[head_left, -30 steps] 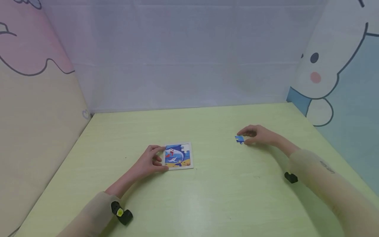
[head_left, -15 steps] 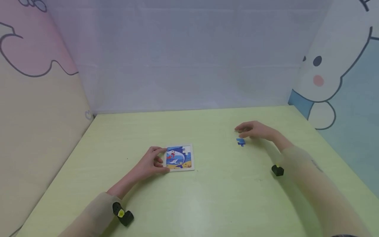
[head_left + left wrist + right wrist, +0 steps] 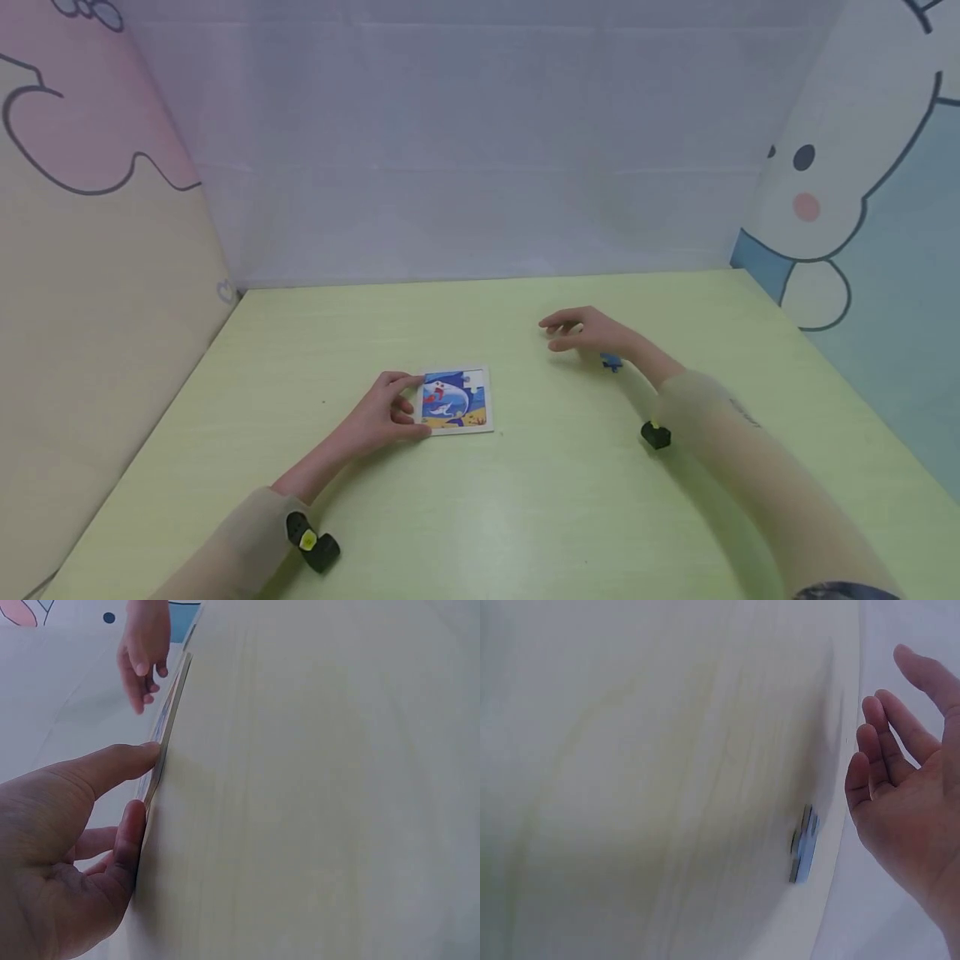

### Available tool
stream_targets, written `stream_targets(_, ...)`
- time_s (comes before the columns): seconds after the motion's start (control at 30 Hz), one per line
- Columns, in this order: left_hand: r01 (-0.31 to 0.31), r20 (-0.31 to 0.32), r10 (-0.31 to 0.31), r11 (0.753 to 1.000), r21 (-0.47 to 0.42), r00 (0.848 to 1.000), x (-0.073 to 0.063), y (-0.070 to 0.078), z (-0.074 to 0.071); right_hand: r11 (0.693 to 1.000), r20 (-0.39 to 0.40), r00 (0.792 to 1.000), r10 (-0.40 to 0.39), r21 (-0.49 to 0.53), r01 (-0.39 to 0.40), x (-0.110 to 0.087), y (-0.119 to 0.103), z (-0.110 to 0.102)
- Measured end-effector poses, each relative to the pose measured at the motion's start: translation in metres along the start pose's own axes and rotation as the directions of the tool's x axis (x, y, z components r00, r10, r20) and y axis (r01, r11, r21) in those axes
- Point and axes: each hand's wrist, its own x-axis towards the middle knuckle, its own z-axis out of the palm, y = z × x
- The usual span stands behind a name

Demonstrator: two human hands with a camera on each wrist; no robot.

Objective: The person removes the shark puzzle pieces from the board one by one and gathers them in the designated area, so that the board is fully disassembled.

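A small square jigsaw puzzle (image 3: 454,403) with a white frame lies flat on the table, left of centre. Its picture shows a whale or dolphin over blue, and a pale piece-shaped gap shows at the upper right. My left hand (image 3: 382,417) holds the frame by its left side, thumb at the near corner and index finger at the far one. Over the table to the right hovers my right hand (image 3: 588,329), fingers loosely bent, with nothing in it. A loose blue puzzle piece (image 3: 611,362) lies under that wrist, partly covered; the right wrist view shows the puzzle piece (image 3: 805,847) edge-on.
The pale yellow-green table (image 3: 480,517) is bounded by a whitish back cloth (image 3: 480,150) and by printed panels left and right. Each sleeve carries a small black wrist camera (image 3: 656,435).
My right hand has drawn away from the loose piece, leaving it on the table, and moved left toward the puzzle. My left hand has stayed at the frame.
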Motion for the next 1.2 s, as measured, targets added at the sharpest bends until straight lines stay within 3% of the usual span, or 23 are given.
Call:
stream_targets(0.3,-0.006,-0.002,0.006,1.000,0.004,1.000,0.001,-0.001,0.000,0.999,-0.039,0.999,-0.015,-0.032,0.013,0.027,-0.034,0.046)
stream_targets(0.63,-0.013,0.005,0.013,1.000,0.004,1.000,0.002,0.002,-0.001,0.996,-0.076,0.996,-0.048,-0.081,0.042,0.028,-0.065,0.091)
stream_targets(0.87,0.010,0.007,-0.010,1.000,0.014,1.000,0.002,0.003,0.000,0.992,-0.060,0.997,-0.051,-0.119,0.043,0.026,-0.078,0.111)
stream_targets(1.2,-0.009,0.016,0.009,1.000,0.008,1.000,0.001,0.002,-0.002,0.991,-0.071,0.997,-0.018,-0.136,0.009,0.023,-0.094,0.124)
